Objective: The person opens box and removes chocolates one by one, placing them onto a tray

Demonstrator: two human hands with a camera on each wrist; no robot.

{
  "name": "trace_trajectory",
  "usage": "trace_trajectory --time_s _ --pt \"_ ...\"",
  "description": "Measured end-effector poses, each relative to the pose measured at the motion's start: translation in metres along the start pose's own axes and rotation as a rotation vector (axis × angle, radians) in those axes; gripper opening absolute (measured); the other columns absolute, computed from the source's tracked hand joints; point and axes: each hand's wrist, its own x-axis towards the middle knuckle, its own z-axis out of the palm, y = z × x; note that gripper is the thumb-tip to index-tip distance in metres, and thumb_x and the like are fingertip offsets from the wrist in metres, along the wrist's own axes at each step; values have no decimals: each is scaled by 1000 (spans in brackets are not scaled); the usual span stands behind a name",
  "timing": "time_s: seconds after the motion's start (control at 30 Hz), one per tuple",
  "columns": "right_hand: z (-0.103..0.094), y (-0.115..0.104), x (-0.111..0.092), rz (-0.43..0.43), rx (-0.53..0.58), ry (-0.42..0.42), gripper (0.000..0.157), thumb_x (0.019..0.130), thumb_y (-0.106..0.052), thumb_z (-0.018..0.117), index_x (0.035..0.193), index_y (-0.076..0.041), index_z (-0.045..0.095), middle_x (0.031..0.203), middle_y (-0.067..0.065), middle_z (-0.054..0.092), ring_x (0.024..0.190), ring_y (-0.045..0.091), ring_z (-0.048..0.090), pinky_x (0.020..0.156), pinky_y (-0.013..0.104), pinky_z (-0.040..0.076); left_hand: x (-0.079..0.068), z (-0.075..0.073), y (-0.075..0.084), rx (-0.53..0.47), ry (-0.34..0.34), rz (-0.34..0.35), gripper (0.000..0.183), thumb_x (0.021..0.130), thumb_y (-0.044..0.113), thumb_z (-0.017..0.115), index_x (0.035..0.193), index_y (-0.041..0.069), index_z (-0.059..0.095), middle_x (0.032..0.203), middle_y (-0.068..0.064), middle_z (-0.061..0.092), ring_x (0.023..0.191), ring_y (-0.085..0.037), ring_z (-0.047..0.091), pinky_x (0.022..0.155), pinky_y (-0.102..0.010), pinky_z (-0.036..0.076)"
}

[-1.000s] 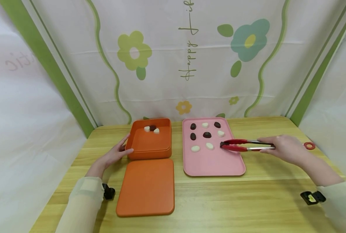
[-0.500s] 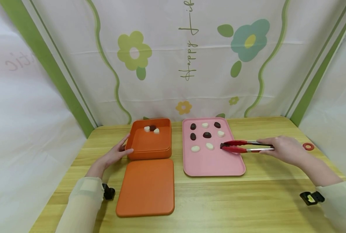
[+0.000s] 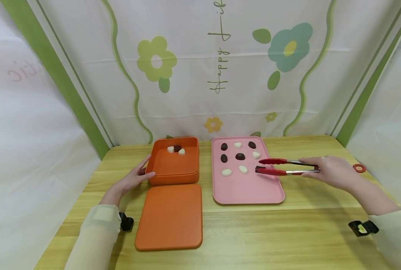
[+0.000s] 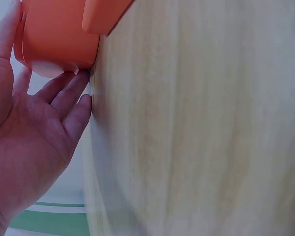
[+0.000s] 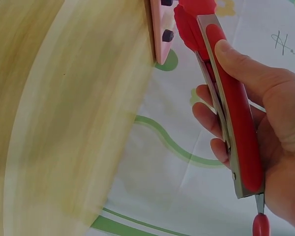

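Note:
My right hand (image 3: 332,172) grips red-and-silver tongs (image 5: 236,113) over the right side of a pink tray (image 3: 247,191). The tongs' red tips stand spread, with a dark chocolate-like piece (image 3: 259,169) right by the lower tip. Dark pieces (image 3: 240,156) and white pieces (image 3: 226,172) lie in loose rows on the tray. My left hand (image 3: 133,180) touches the left side of an open orange box (image 3: 175,178), thumb at its front rim. In the left wrist view the fingers (image 4: 71,93) lie against the box's outer wall. Inside the box are two white pieces (image 3: 181,152) and a dark one (image 3: 177,149).
An orange lid (image 3: 169,217) lies flat in front of the box. Box and tray stand side by side on the wooden table (image 3: 247,236), with a narrow gap between. A printed curtain (image 3: 187,101) hangs behind, and white cloth encloses both sides.
The tongs' tips, close together half a second ago, have spread apart, the upper one swinging away. The left hand, box and lid have stayed in place.

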Motion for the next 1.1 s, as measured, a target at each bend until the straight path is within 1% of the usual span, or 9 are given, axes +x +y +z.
trace_trajectory --time_s 0.07,0.2,0.47,0.63,0.73,0.9,1.1 --pt "-2 -1 1 1 2 4 49 82 -29 79 121 -3 68 57 -12 45 51 6 38 48 27 30 1 0 0 0 0 2 82 99 33 58 158 29 1 157 -25 15 143 -42 16 111 -61 14" --pt "-5 -6 4 -1 8 14 50 82 -30 79 123 -4 68 59 -12 46 51 6 38 47 27 30 2 0 -1 -3 1 1 82 99 33 58 158 30 1 157 -25 15 143 -42 16 111 -61 14" --pt "-11 -18 19 -19 8 9 51 81 -30 79 124 -5 67 68 -11 58 57 6 47 49 29 37 3 0 1 6 -1 -7 82 100 30 57 158 28 0 157 -26 15 143 -42 16 111 -61 14" --pt "-12 -28 31 -28 9 -4 52 81 -30 80 125 -6 66 71 -10 61 61 6 52 50 30 39 1 0 2 12 4 -20 81 100 30 57 158 30 0 157 -26 15 143 -42 16 110 -62 14" --pt "-12 -35 38 -41 8 -4 53 80 -30 80 125 -7 66 71 -10 61 61 6 52 50 30 39 0 1 3 12 8 -29 81 99 32 57 157 32 0 157 -25 15 143 -42 15 111 -62 13" --pt "-13 -47 51 -89 16 21 50 79 -28 82 123 -9 68 67 -12 58 58 5 51 49 29 39 -1 1 3 -1 9 -32 81 100 30 57 157 31 0 157 -25 13 143 -41 13 111 -61 12" --pt "-15 -62 65 -146 27 47 53 81 -33 80 127 -10 66 64 -13 54 56 3 48 48 28 37 -1 1 3 -2 7 -31 82 100 29 57 157 30 0 157 -25 13 144 -42 12 111 -61 12"
